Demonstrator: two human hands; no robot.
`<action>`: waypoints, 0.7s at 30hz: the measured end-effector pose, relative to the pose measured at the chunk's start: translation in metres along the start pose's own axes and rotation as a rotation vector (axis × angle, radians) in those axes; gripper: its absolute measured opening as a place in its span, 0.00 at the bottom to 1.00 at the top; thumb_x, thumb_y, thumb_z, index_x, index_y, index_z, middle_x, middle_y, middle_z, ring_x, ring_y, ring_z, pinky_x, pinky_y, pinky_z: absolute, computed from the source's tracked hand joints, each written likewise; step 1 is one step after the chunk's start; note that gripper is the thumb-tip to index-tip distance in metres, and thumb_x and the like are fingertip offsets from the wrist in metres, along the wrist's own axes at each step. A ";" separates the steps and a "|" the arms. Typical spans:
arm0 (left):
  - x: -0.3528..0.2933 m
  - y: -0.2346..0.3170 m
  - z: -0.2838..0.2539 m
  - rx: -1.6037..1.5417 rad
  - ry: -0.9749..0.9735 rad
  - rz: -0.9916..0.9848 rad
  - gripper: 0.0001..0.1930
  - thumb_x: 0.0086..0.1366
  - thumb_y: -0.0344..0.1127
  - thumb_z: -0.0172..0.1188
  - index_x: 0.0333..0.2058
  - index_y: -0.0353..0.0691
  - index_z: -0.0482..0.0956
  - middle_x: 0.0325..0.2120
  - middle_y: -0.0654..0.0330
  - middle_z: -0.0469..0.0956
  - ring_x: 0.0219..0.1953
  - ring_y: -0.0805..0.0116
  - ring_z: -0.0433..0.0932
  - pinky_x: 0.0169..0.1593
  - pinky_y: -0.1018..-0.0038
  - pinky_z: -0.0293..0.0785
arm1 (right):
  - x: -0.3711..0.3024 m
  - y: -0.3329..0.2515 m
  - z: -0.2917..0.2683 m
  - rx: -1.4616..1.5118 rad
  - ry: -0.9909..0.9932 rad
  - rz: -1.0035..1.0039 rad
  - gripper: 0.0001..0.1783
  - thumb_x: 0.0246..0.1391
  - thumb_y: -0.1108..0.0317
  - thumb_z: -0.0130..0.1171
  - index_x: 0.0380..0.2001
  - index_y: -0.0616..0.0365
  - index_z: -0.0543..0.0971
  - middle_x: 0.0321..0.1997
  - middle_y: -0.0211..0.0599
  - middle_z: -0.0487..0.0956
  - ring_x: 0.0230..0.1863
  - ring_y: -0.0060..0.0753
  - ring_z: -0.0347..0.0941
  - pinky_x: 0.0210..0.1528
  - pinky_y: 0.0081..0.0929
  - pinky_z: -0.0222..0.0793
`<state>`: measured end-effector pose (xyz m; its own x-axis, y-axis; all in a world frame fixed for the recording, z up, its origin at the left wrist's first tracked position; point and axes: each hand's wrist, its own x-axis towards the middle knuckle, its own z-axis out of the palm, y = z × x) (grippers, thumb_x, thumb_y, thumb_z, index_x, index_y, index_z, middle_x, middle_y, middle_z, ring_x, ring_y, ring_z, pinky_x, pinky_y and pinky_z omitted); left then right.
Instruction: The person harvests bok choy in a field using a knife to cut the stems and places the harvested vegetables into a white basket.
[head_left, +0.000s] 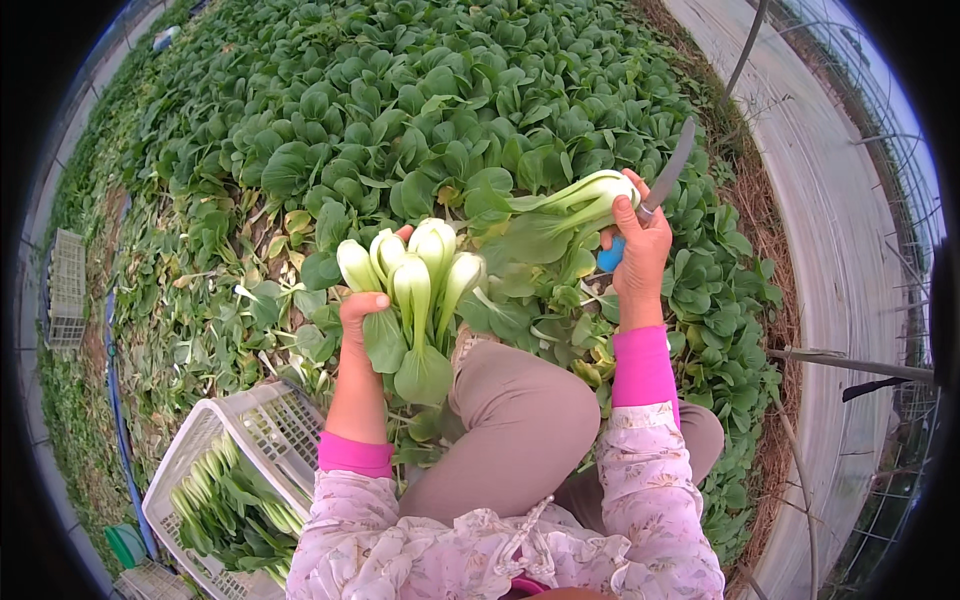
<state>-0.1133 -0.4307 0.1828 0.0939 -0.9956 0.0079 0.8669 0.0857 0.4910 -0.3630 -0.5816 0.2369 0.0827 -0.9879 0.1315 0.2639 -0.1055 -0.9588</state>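
My left hand (362,310) is closed round a bunch of several bok choy heads (410,285), their pale bases pointing up and the leaves hanging below. To the right and a little farther off, my right hand (642,255) grips a knife (672,168) by its blue handle. The knife's curved blade points up and away. Between the thumb and fingers of that same hand is one more bok choy (575,205), tilted, with its white base against the hand and its leaves toward the left.
A white lattice crate (278,415) with harvested bok choy stands beside me at lower left. Growing bok choy (420,100) fills the ground ahead. Another crate (68,290) and a blue hose (118,425) lie at far left. Plastic sheeting (825,230) and a pole (850,365) are on the right.
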 end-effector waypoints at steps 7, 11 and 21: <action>-0.052 0.035 0.026 -0.159 0.003 0.211 0.42 0.41 0.39 0.56 0.59 0.35 0.56 0.53 0.49 0.66 0.53 0.52 0.69 0.58 0.58 0.64 | -0.035 -0.041 0.053 0.015 -0.238 0.116 0.25 0.50 0.60 0.63 0.49 0.62 0.72 0.28 0.26 0.76 0.21 0.14 0.66 0.18 0.14 0.58; -0.070 0.048 0.028 -0.187 -0.006 0.266 0.39 0.43 0.37 0.56 0.57 0.34 0.59 0.51 0.49 0.68 0.51 0.55 0.71 0.56 0.63 0.66 | -0.056 -0.057 0.085 -0.312 -0.360 0.093 0.25 0.48 0.62 0.64 0.49 0.60 0.72 0.27 0.23 0.75 0.21 0.09 0.64 0.18 0.12 0.55; -0.129 0.037 0.022 -0.215 0.052 0.230 0.31 0.47 0.39 0.56 0.52 0.35 0.67 0.45 0.50 0.74 0.45 0.56 0.75 0.51 0.62 0.71 | -0.119 -0.042 0.167 -0.376 -0.404 0.003 0.27 0.45 0.56 0.67 0.44 0.63 0.75 0.31 0.25 0.75 0.27 0.13 0.66 0.27 0.12 0.60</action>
<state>-0.1047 -0.2995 0.2192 0.3200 -0.9461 0.0500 0.9029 0.3205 0.2864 -0.2229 -0.4406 0.3033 0.4645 -0.8738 0.1438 -0.0921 -0.2092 -0.9735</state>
